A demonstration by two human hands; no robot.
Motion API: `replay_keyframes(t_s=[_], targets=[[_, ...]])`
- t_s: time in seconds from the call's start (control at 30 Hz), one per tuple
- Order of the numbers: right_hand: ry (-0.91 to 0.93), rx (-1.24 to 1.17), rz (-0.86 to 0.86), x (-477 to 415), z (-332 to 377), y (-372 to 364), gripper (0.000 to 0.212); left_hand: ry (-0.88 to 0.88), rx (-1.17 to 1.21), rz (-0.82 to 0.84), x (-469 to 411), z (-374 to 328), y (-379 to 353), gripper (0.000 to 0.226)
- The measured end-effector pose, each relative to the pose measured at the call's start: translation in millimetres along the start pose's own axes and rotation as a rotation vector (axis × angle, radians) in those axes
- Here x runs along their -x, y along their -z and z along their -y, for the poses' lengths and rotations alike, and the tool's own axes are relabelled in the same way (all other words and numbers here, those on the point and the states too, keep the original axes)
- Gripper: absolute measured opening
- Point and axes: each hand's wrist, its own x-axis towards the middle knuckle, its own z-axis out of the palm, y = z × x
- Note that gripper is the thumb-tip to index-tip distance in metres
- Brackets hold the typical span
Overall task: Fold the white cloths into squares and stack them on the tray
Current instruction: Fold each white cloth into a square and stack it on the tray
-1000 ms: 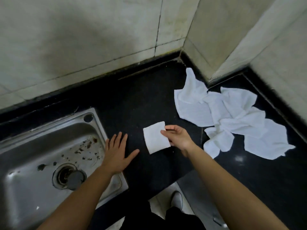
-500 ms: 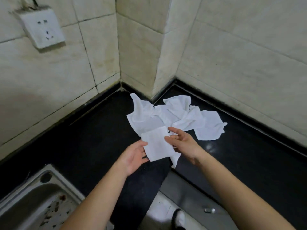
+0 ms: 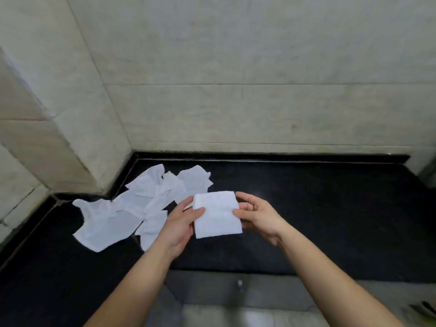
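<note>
The left hand [image 3: 179, 223], flat on the tabletop [image 3: 330, 208] a second ago, has joined the right hand [image 3: 257, 215], each grip now clamped on a side edge of the folded cloth [image 3: 217, 214], held above the tabletop beside the unfolded pile [image 3: 132, 208]; stacking appears pending, no tray visible.

Observed: left hand [image 3: 179, 228] bare, uncovered from fingertips to wrist. Observed: right hand [image 3: 259, 218] bare in the same way. The left forearm [image 3: 132, 286] shows bare skin along its whole visible length, running out at the lower frame edge. The right forearm [image 3: 330, 279] is in the same condition, bare to the lower edge. Both forearms are slender and smooth in outline. Nails and knuckle detail are too blurred to record.
</note>
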Motion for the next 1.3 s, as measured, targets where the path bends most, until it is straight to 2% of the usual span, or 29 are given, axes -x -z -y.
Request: replay_keyframes(t_s=[0.17, 0.37, 0.5, 0.73, 1.0, 1.3], targets=[[0.065, -0.101, -0.200, 88, 0, 162, 0.066, 0.039, -0.121, 0.181, -18, 41, -180, 0.043], [0.127, -0.204, -0.440, 201, 1, 318, 0.065, 0.075, -0.231, 0.420, 0, 83, -375, 0.034], [0.180, -0.251, -0.611, 251, 0, 385, 0.058, 0.103, -0.278, 0.524, 19, 103, -471, 0.026], [0.253, -0.175, -0.918, 314, -21, 465, 0.053, 0.192, -0.349, 0.632, 23, 145, -589, 0.023], [0.270, -0.183, -1.065, 367, -4, 593, 0.054, 0.274, -0.301, 0.725, 9, 197, -734, 0.025], [0.297, -0.256, -1.100, 362, 57, 757, 0.055, 0.307, -0.267, 0.686, -48, 191, -905, 0.017]])
